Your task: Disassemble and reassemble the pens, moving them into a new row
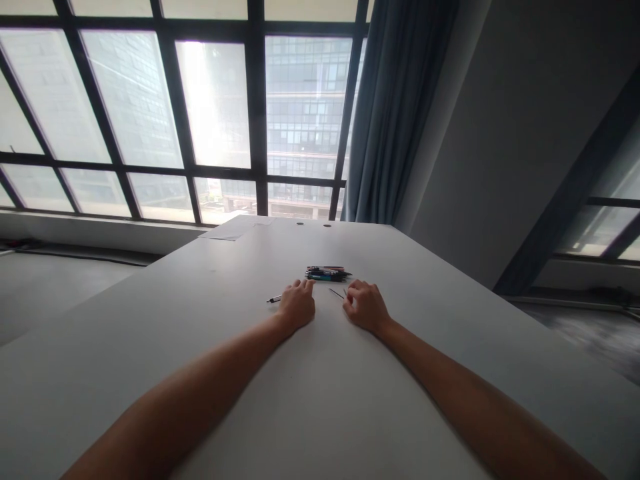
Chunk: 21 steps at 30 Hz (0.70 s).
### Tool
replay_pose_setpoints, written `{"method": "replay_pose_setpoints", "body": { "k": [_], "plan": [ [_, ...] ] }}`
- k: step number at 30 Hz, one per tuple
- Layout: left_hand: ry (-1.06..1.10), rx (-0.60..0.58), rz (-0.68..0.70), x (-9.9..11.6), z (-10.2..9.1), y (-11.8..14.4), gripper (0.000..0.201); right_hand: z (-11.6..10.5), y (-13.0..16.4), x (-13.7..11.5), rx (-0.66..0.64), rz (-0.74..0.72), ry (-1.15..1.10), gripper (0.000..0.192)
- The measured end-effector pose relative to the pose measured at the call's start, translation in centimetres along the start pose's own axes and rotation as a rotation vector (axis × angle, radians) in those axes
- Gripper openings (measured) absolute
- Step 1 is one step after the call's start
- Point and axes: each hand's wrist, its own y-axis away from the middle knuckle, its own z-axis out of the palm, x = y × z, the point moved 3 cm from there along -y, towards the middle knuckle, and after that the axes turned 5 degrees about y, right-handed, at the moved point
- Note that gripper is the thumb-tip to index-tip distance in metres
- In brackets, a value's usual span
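Observation:
My left hand (297,303) rests on the white table (320,393) with its fingers curled round a pen (273,300). The dark tip and light part of that pen stick out to the left of the hand; the rest is hidden under the palm. My right hand (366,305) is closed in a pinch on a thin dark pen refill (336,293), which points left towards my other hand. Just beyond both hands lies a small pile of pens (327,274), dark, with blue and reddish parts among them.
Sheets of paper (227,231) lie at the far left end of the table. Two dark round spots (327,225) show near its far edge. Beyond stand large windows (215,107), a blue curtain (390,120) and a grey wall (505,133).

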Motion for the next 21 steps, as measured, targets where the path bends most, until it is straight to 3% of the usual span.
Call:
{"method": "replay_pose_setpoints", "body": {
  "k": [10, 21],
  "plan": [
    [0.002, -0.018, 0.139, 0.34, -0.19, 0.13, 0.051, 0.29, 0.05, 0.14, -0.064, 0.082, -0.022, 0.015],
    [0.215, -0.012, 0.193, -0.26, 0.46, -0.24, 0.053, 0.75, -0.16, 0.46, -0.026, 0.098, 0.016, 0.022]
  ]
}}
